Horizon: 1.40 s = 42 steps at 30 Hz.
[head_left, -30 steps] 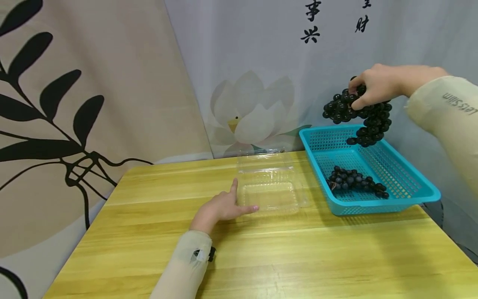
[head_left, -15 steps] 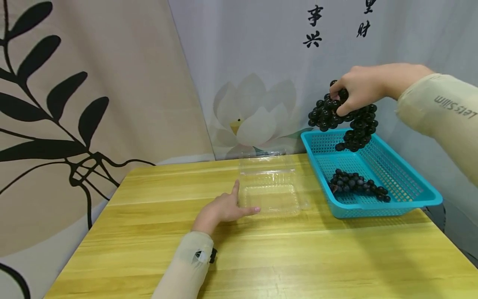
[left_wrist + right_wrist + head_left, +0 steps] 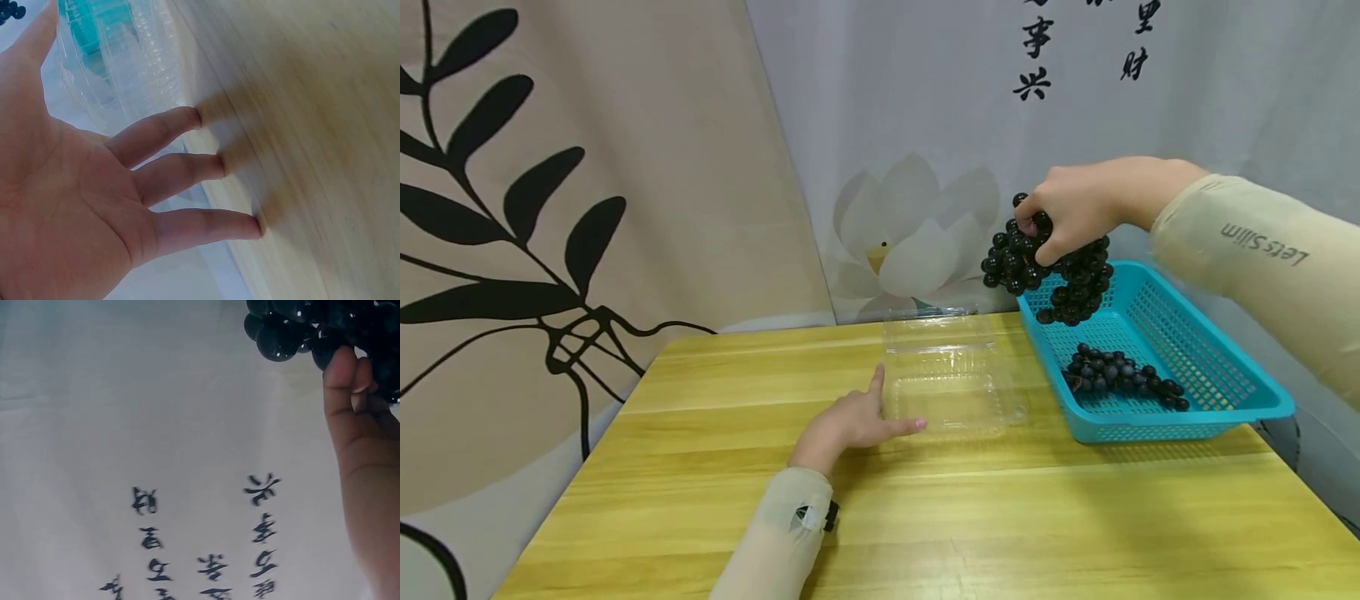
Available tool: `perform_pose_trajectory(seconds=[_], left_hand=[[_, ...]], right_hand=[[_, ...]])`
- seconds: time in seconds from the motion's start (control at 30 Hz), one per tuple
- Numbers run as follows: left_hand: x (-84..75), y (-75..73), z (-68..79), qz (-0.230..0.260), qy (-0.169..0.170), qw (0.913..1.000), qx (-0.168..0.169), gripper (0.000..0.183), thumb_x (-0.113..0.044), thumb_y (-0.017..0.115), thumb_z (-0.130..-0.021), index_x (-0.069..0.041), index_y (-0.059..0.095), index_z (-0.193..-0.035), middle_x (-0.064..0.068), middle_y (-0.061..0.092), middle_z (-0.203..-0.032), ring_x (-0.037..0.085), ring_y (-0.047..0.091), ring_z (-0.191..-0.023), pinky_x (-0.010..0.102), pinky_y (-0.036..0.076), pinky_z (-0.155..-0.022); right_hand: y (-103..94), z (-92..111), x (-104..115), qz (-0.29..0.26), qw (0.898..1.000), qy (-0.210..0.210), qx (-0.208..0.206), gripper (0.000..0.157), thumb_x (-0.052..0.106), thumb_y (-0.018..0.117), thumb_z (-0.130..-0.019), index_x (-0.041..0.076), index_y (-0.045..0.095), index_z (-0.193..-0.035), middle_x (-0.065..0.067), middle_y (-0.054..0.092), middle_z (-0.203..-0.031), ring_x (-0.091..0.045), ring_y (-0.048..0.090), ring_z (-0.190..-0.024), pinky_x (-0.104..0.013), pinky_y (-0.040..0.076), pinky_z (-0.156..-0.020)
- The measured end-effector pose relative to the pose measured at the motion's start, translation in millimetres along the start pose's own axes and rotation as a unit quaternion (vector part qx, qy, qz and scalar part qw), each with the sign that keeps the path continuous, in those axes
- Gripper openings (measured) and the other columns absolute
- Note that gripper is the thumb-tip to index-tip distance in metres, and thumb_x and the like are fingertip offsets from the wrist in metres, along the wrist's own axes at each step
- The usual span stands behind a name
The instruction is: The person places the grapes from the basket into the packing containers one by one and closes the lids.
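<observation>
My right hand (image 3: 1078, 204) pinches a bunch of black grapes (image 3: 1081, 279) from above. The bunch hangs in the air over the left part of a blue plastic basket (image 3: 1180, 428). Close up in the right wrist view, thumb and fingers press together at the grapes (image 3: 278, 340). A second bunch of dark grapes (image 3: 1120, 379) lies inside the basket. My left hand (image 3: 846, 423) is spread beside a clear plastic clamshell box (image 3: 951, 423), which lies with its lid folded back. In the left wrist view, fingertips (image 3: 250, 226) of that hand touch the table.
The wooden table (image 3: 715, 475) backs onto a printed curtain (image 3: 925, 100) with a lotus, leaves and black characters. The basket stands near the table's right edge, to the right of the clear box. Dark cables (image 3: 1285, 442) hang behind that edge.
My right hand has carried the grape bunch left and somewhat lower, from over the basket's middle toward its left rim. The left hand stays beside the box. The head view has shifted slightly.
</observation>
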<state>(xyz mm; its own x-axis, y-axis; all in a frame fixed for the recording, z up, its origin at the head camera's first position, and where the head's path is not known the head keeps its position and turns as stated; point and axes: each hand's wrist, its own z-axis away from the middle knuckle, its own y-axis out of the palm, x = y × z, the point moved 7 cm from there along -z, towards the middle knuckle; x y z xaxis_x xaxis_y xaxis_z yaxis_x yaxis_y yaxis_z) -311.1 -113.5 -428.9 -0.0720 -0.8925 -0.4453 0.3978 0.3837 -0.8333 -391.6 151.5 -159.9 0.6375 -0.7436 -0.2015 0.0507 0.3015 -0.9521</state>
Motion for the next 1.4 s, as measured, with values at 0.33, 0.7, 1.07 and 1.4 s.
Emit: perform_pose_trajectory(seconds=[0.33, 0.7, 1.07, 1.4], left_hand=[[-0.6, -0.8, -1.0, -0.003, -0.002, 1.0000, -0.001, 0.129, -0.085, 0.062, -0.088, -0.018, -0.009, -0.172, 0.005, 0.070, -0.079, 0.023, 0.069, -0.083, 0.055, 0.055, -0.106], [1.0, -2.3, -1.2, -0.005, -0.007, 1.0000, -0.004, 0.129, -0.085, 0.062, -0.087, -0.018, -0.009, -0.172, 0.007, 0.070, -0.078, 0.024, 0.068, -0.078, 0.053, 0.057, -0.101], [2.1, -3.2, -0.1, -0.005, -0.010, 0.9999, -0.008, 0.129, -0.086, 0.063, -0.086, -0.019, -0.007, -0.173, 0.012, 0.078, -0.101, 0.038, 0.073, -0.116, 0.058, 0.052, -0.111], [2.4, -2.9, -1.7, -0.010, -0.006, 0.9999, -0.005, 0.130, -0.086, 0.062, -0.087, -0.019, -0.008, -0.173, 0.004, 0.074, -0.085, 0.028, 0.074, -0.098, 0.055, 0.055, -0.106]], right_hand=[[7.6, -12.3, 35.9, 0.005, 0.999, -0.032, 0.012, 0.020, 0.029, 0.071, -0.085, 0.020, 0.061, -0.099, 0.004, 0.041, -0.071, -0.014, 0.038, -0.062, -0.032, 0.036, -0.063], [17.9, -24.8, 61.9, 0.012, 0.997, -0.068, 0.025, 0.021, 0.030, 0.072, -0.087, 0.021, 0.065, -0.104, 0.003, 0.047, -0.072, -0.013, 0.041, -0.061, -0.031, 0.038, -0.062], [43.0, -37.5, 84.9, 0.001, 0.994, -0.097, 0.050, 0.021, 0.033, 0.074, -0.088, 0.022, 0.064, -0.103, 0.000, 0.054, -0.081, -0.014, 0.045, -0.065, -0.032, 0.040, -0.063], [63.2, -44.9, 99.5, -0.001, 0.991, -0.113, 0.068, 0.019, 0.032, 0.073, -0.087, 0.023, 0.064, -0.101, -0.002, 0.057, -0.087, -0.016, 0.047, -0.070, -0.033, 0.039, -0.063]])
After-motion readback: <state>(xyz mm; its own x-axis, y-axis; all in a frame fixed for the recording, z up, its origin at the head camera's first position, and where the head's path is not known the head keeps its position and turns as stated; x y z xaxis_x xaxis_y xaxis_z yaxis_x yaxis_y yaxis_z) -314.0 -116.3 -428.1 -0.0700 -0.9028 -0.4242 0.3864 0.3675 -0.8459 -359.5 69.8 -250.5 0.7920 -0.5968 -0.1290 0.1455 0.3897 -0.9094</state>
